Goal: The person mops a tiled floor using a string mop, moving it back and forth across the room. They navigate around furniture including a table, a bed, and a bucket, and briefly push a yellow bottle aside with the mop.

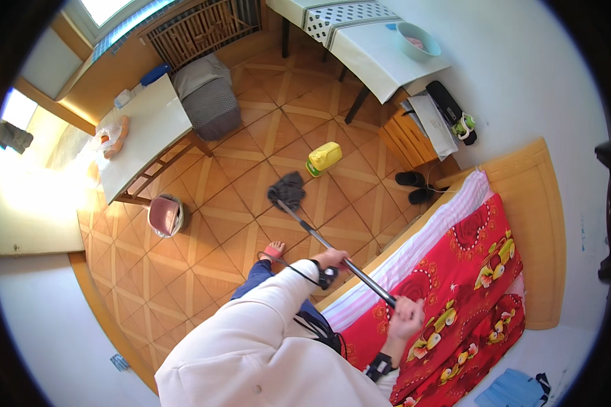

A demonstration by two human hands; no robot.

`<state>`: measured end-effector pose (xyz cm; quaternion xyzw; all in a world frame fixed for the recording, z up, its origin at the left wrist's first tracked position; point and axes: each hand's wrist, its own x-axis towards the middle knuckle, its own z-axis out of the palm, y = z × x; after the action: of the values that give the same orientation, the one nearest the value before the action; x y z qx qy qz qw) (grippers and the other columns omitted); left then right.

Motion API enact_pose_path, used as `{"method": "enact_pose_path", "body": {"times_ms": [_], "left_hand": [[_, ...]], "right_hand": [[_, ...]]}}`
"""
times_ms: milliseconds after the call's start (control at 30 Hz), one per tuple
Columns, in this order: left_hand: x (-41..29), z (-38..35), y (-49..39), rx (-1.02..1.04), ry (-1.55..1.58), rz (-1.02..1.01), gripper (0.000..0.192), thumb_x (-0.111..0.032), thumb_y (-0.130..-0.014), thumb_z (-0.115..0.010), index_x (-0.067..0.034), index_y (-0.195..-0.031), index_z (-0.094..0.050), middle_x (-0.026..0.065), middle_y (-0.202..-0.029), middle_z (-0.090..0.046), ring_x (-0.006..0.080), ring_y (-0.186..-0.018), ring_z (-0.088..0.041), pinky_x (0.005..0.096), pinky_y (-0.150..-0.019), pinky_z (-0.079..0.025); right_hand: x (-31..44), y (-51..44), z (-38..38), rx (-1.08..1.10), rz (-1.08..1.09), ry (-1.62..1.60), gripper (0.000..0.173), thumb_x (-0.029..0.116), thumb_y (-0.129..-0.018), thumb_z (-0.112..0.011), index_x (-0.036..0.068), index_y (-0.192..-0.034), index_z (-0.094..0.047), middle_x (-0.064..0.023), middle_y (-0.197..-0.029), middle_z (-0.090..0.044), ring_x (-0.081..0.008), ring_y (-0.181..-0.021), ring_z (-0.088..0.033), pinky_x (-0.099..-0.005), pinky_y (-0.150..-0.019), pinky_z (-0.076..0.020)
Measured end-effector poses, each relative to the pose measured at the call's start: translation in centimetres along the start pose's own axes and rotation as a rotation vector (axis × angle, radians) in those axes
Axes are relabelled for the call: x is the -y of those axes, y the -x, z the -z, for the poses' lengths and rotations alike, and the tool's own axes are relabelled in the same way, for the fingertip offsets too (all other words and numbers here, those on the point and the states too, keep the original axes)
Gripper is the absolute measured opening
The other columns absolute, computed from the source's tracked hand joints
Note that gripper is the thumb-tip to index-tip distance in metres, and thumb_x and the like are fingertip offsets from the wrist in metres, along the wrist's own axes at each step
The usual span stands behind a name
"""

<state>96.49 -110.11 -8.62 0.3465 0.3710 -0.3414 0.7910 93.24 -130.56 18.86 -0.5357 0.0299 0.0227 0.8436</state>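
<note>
A mop with a dark pole (315, 235) runs slantwise across the view. Its grey mop head (287, 191) lies spread on the tiled floor (224, 178). Around the middle of the pole is my left hand (332, 259), gripping it. My right hand (406, 318) is closed around the pole's top end, above the red floral bedding (433, 336). Just beyond the mop head, a yellow plastic jug (324, 157) with a green base stands on the floor. Both of my wrists wear black straps.
A pink-lined waste bin (165, 216) stands by a white-topped table (145, 127) on the left. Black slippers (412, 185) lie beside a wooden cabinet (410, 135). The wooden bed (532, 244) borders my right. A basin (417, 43) rests on the cloth-covered table (356, 51).
</note>
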Motion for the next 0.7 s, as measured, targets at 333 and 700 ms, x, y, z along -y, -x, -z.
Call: {"method": "enact_pose_path", "body": {"times_ms": [333, 700], "left_hand": [[-6.6, 18.7, 11.6, -0.238, 0.631, -0.215, 0.016, -0.017, -0.097, -0.047, -0.007, -0.084, -0.051, 0.0069, -0.071, -0.055, 0.0243, -0.073, -0.06, 0.044, -0.078, -0.054], [-11.2, 6.3, 9.3, 0.073, 0.194, -0.022, 0.013, -0.011, -0.095, -0.049, -0.004, -0.086, -0.054, 0.0089, -0.081, -0.064, 0.0232, -0.083, -0.068, 0.04, -0.078, -0.056]], "right_hand": [[-7.2, -3.1, -18.8, 0.8, -0.027, 0.331, 0.027, 0.002, -0.087, -0.055, -0.003, -0.062, -0.047, -0.0092, -0.061, -0.049, -0.025, -0.062, -0.052, -0.0411, -0.081, -0.0496], [2.3, -1.2, -15.9, 0.398, 0.116, 0.497, 0.036, 0.005, -0.09, -0.051, 0.001, -0.056, -0.042, -0.0065, -0.057, -0.048, -0.0212, -0.059, -0.051, -0.0402, -0.072, -0.0482]]}}
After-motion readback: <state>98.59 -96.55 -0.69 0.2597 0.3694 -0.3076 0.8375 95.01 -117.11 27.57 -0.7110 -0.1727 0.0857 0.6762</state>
